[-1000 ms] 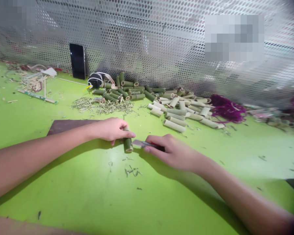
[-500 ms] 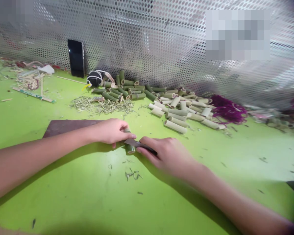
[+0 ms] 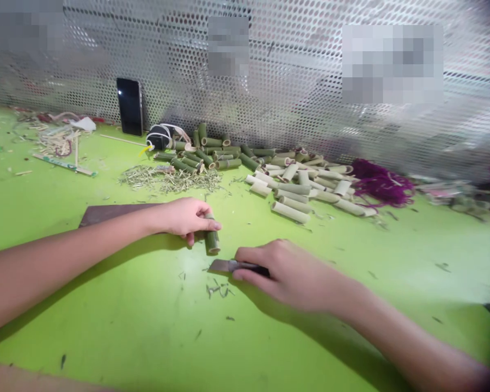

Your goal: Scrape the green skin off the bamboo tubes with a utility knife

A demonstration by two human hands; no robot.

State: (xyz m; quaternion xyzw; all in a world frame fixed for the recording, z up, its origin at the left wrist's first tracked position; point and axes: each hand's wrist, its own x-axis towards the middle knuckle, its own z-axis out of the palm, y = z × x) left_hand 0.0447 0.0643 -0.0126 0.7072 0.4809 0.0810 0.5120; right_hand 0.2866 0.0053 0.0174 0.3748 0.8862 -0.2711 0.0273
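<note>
My left hand (image 3: 190,218) grips the far end of a short green bamboo tube (image 3: 213,239), its near open end pointing toward me. A brown flat board (image 3: 118,213) lies partly under my left forearm. In my right hand (image 3: 283,272) is a knife (image 3: 222,265), fingers closed round its dark handle. The blade sits just in front of the tube's near end, apart from it. Small green shavings (image 3: 219,289) are scattered on the green table (image 3: 155,326) beneath the blade.
Behind my hands lie a pile of green bamboo tubes (image 3: 228,163), peeled pale tubes (image 3: 289,212), a heap of shavings (image 3: 171,179) and purple string (image 3: 381,185). A phone (image 3: 129,106) leans on the perforated metal wall (image 3: 179,65). Sticks and scraps (image 3: 59,140) lie at the far left.
The knife has come off the bamboo tube and moved toward me with my right hand. My left hand keeps its grip on the tube.
</note>
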